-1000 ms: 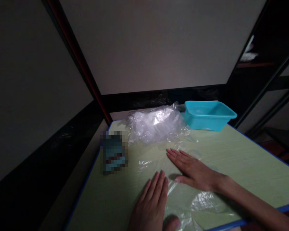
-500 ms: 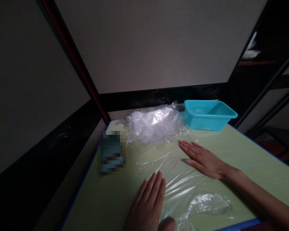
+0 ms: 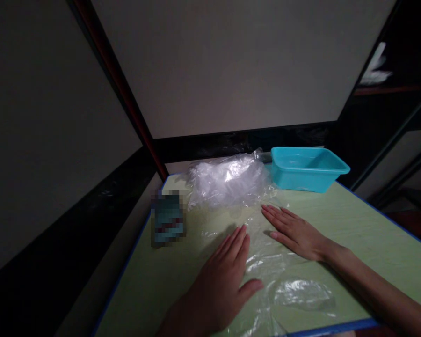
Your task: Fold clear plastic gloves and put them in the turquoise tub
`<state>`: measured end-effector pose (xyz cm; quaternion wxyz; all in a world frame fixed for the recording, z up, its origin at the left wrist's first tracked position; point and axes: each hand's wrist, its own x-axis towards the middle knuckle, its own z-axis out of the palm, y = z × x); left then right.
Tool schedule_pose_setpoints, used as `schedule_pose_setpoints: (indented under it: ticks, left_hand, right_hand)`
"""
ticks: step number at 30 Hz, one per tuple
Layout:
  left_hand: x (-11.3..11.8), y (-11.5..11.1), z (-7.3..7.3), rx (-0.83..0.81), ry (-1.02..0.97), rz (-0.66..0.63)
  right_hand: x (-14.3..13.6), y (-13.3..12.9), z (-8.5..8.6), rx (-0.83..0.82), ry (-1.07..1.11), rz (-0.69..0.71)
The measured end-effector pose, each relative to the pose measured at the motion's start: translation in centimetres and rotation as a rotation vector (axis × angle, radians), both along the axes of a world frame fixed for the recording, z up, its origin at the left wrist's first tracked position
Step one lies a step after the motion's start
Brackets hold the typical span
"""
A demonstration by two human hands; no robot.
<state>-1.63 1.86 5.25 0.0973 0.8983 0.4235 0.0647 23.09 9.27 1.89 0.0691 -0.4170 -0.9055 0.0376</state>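
Observation:
A clear plastic bag (image 3: 266,269) lies spread over the pale green table, wrinkled, with a shiny puckered patch near the front edge. My left hand (image 3: 222,276) is over its left part, fingers stretched forward and thumb out to the side. Whether the palm presses on the film or hovers just above it, I cannot tell. Flat on the upper right part of the bag rests my right hand (image 3: 293,231), its fingers pointing left and away from me. Neither hand grips anything.
Behind my hands sits a crumpled heap of clear plastic bags (image 3: 229,180). A turquoise plastic basin (image 3: 301,180) stands at the back right. On the left is a blurred-out dark teal item (image 3: 168,219). Blue trim edges the table (image 3: 372,262); cabinet panels rise behind.
My left hand has slid forward over the plastic, away from me, and its thumb now shows fully. The right hand stays in place. The view has shifted slightly.

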Motion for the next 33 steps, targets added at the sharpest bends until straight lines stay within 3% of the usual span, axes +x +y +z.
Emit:
schedule_pose_setpoints:
  ticks: [3, 6, 9, 13, 19, 29, 33]
  left_hand:
    - [4.0, 2.4, 0.9, 0.082, 0.011, -0.003]
    - [6.6, 4.2, -0.8, 0.114, 0.012, 0.032]
    - [7.0, 4.7, -2.7, 0.132, 0.019, 0.043]
    - [6.0, 4.4, -3.5, 0.151, 0.014, 0.034]
    - [4.0, 3.9, -3.0, 0.152, 0.005, 0.042]
    - [-3.3, 0.9, -3.0, 0.133, 0.049, 0.202]
    - [-4.7, 0.2, -3.3, 0.148, 0.072, 0.258]
  right_hand:
    - [0.1, 0.1, -0.3, 0.011, 0.018, 0.01]
    - [0.3, 0.2, -0.8, 0.022, 0.04, 0.016]
    - [0.4, 0.3, -0.9, 0.025, 0.049, 0.025]
    - [0.3, 0.2, -0.8, 0.023, 0.032, 0.014]
    - [0.3, 0.2, -0.7, 0.059, 0.028, 0.022]
    - [0.3, 0.1, -0.7, 0.064, 0.026, 0.007]
    - [0.3, 0.1, -0.8, 0.067, 0.037, -0.002]
